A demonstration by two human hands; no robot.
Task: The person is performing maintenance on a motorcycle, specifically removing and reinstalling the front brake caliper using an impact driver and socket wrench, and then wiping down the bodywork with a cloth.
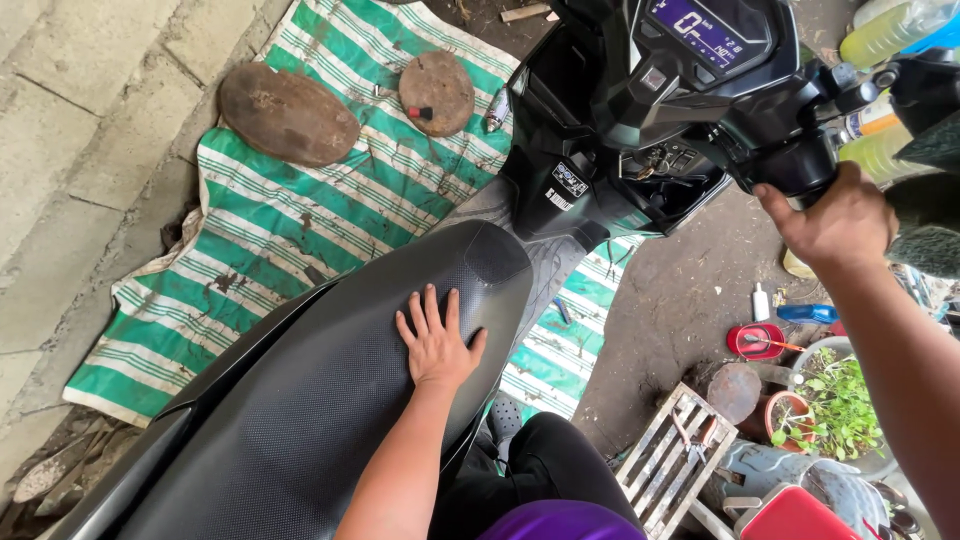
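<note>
left hand [437,345]: flat on the scooter seat [330,400], fingers spread, palm down near the front end, not gripping anything
right hand [838,222]: wrapped round the right handlebar grip [800,165], fingers curled shut on it
dash [705,30]: lit up, so imo power's on. Twist that grip w/ the engine live and the bike could lurch
tip risk: can't see a stand. Lean hard on the seat and it may go over
clutter: plant pots [835,410], wooden crate [675,460] right beside you, trip stuff tbh

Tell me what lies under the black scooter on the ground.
A green-and-white striped cloth spreads beneath the black scooter, with two round brown pads resting on it. The left hand lies flat on the textured black seat. The scooter body hides the cloth's middle.
</note>
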